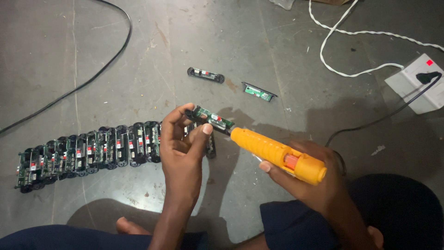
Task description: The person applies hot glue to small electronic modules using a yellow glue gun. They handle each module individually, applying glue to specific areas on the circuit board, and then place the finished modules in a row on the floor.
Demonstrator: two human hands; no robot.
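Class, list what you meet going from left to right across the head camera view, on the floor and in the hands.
Row of black-framed green circuit modules → left hand → orange glue gun → right hand → white power socket.

Small red label (429,62) — square, on white power strip (414,85), far right.

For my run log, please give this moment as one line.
left hand: holds circuit board | right hand: holds yellow glue gun | nozzle at board
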